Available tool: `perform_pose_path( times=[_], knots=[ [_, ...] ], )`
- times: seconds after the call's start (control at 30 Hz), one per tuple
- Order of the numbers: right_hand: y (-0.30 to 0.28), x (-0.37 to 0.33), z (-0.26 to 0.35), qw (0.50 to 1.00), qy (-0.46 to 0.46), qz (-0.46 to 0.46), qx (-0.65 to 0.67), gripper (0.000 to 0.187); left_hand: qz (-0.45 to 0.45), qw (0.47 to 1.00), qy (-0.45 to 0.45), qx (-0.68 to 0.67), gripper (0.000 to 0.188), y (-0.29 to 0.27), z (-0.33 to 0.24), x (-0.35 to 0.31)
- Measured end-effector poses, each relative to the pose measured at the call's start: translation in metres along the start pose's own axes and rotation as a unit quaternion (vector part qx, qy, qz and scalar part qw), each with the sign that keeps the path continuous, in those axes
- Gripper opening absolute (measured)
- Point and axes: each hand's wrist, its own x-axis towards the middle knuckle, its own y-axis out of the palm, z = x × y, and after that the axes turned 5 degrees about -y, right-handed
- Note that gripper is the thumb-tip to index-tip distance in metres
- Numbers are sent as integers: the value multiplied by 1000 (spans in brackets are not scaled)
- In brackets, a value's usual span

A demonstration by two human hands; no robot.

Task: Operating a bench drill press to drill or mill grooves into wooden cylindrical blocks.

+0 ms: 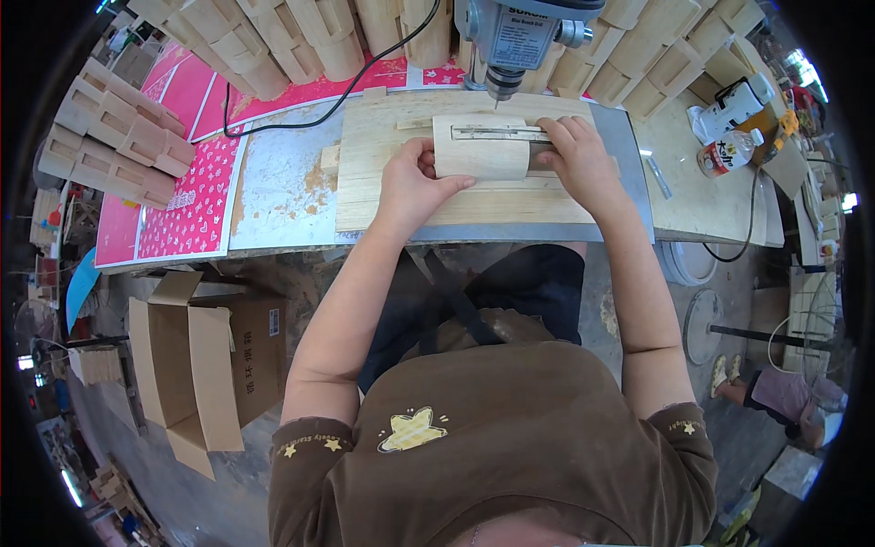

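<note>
A pale, gently curved wooden piece (483, 162) lies on a flat wooden board (387, 205) under a bench drill (510, 50). My left hand (415, 187) grips the piece's left end, thumb along the near edge and fingers curled behind. A narrow slotted strip (497, 133) runs across the top of the piece. At its right end, my right hand (579, 159) closes its fingers over the strip; its palm side is hidden, and a dark gap shows beneath. The drill bit (497, 103) hangs just beyond the piece's far edge, apart from it.
Stacks of slotted wooden blocks (310, 41) line the table's back, with more blocks (109, 169) at left. A black cable (365, 68) crosses the pink covering. On the right stand a bottle (729, 152) and a blue pen-like item (658, 178). An open carton (214, 356) sits below left.
</note>
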Motion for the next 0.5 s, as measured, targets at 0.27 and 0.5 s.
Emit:
perform_pose_path(
  times=[0.27,0.5],
  knots=[
    [15,-21,-11,984,129,-120,-26,62,-65,928,222,291,64,3,19,-14],
    [33,0,0,981,156,-117,8,65,-151,912,198,326,62,-5,27,9]
  ],
)
